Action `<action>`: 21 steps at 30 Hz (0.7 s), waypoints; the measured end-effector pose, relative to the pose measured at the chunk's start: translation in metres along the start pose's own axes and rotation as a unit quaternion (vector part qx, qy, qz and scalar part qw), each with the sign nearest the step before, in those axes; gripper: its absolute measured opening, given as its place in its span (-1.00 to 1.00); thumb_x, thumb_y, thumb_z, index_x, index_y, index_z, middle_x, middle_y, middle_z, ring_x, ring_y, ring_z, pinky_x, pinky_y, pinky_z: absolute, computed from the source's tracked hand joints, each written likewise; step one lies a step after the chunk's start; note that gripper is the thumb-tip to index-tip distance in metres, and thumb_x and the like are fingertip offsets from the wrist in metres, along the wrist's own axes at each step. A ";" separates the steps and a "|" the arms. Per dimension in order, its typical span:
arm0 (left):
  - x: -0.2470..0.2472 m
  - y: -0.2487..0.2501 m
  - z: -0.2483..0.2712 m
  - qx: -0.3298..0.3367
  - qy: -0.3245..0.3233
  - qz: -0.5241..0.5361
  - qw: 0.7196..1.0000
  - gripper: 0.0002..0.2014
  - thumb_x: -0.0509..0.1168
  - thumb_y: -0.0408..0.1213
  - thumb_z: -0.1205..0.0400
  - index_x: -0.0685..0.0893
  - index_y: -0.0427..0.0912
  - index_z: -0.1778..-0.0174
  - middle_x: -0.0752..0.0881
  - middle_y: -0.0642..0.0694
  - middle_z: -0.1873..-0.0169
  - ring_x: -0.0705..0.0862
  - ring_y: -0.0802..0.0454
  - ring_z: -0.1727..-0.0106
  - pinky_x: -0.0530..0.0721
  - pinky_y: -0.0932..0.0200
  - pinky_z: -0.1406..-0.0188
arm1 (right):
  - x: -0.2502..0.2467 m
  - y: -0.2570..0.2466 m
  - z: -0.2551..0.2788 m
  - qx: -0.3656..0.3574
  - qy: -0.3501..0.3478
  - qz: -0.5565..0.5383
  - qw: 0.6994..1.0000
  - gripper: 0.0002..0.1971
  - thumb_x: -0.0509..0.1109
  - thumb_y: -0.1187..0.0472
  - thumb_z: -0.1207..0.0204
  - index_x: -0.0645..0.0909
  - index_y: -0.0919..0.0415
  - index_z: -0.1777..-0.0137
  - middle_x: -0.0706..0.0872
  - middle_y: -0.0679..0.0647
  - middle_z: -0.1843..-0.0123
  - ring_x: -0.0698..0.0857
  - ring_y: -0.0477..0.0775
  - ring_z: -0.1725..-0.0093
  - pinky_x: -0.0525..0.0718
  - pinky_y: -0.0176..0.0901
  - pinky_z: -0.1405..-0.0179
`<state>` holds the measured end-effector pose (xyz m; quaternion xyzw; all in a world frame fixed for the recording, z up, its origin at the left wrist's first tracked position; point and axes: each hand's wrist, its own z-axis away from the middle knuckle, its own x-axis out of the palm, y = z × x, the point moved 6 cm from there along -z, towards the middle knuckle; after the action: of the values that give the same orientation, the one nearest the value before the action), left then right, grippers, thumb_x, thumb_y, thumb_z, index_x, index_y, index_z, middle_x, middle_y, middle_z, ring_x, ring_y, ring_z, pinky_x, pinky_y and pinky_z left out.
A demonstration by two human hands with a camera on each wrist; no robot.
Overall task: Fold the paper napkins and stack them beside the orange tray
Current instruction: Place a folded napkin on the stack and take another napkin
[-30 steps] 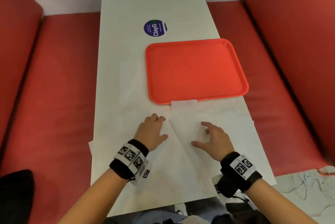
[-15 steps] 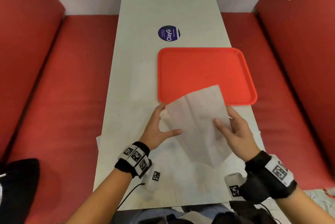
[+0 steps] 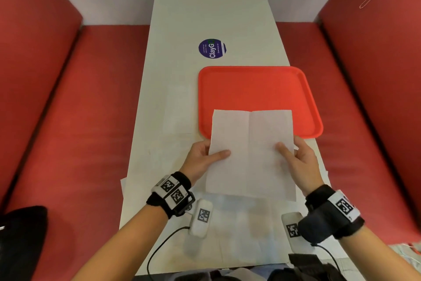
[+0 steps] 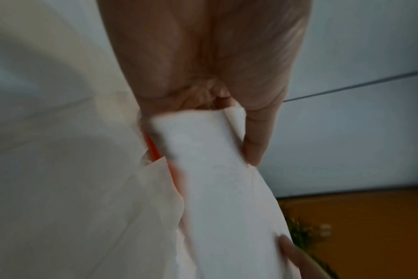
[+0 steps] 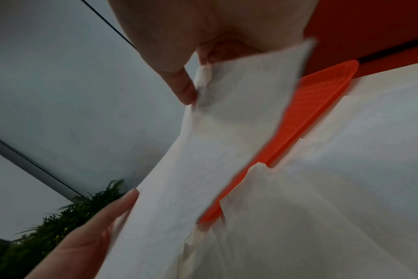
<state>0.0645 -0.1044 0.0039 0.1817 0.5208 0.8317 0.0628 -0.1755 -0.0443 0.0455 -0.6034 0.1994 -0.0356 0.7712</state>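
Note:
A white paper napkin [image 3: 250, 155] with a lengthwise crease down its middle is held up flat above the table. My left hand [image 3: 205, 155] pinches its left edge, thumb on top. My right hand [image 3: 297, 155] pinches the right edge the same way. The napkin's far edge overlaps the near rim of the orange tray [image 3: 257, 89] in the head view. In the left wrist view the thumb [image 4: 258, 136] lies along the napkin [image 4: 215, 179]. In the right wrist view the napkin [image 5: 215, 132] hangs in front of the tray [image 5: 310, 113]. A folded napkin [image 3: 178, 110] lies left of the tray.
More unfolded white napkins [image 3: 239, 223] lie spread on the white table [image 3: 205, 7] under my hands. A round blue sticker [image 3: 212, 48] sits beyond the tray. Red benches [image 3: 79, 144] flank the table on both sides.
A second ago both hands lay flat on napkins on the table. They have since picked one napkin up and now hold it squared up above the table's near end.

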 end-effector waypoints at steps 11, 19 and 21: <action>0.025 0.014 0.019 0.024 -0.102 -0.034 0.994 -0.57 0.33 0.15 -0.60 0.79 -0.18 -0.02 0.59 -0.21 -0.23 0.65 -0.14 -0.26 0.68 -0.22 -0.19 | 0.059 -0.024 0.008 -0.039 -0.127 -0.033 0.991 -0.77 0.28 0.29 -0.69 0.61 0.05 -0.28 0.79 0.12 -0.13 0.78 0.32 -0.01 0.73 0.28 0.02; -0.042 0.051 0.016 0.132 0.046 -0.166 0.976 -0.66 0.46 -0.53 -0.53 0.75 -0.18 -0.20 0.74 -0.02 -0.23 0.73 0.16 0.19 0.67 0.31 0.07 | 0.066 -0.014 0.014 0.061 -0.154 -0.040 0.985 -0.85 0.21 0.04 -0.71 0.48 0.09 -0.14 0.83 0.12 0.02 0.76 0.31 0.37 0.67 0.03 0.37; -0.069 0.073 0.003 0.154 0.074 -0.205 0.964 -0.63 0.43 -0.59 -0.52 0.72 -0.23 -0.22 0.70 -0.08 -0.28 0.76 0.23 0.17 0.68 0.38 0.13 | 0.062 -0.010 0.015 0.064 -0.159 -0.033 0.985 -0.83 0.19 0.02 -0.70 0.46 0.08 -0.15 0.84 0.10 -0.02 0.79 0.41 0.32 0.66 0.05 0.34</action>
<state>0.1359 -0.1553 0.0534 0.0164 0.6717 0.7221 0.1648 -0.1112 -0.0515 0.0411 -0.5571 0.0518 0.0224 0.8285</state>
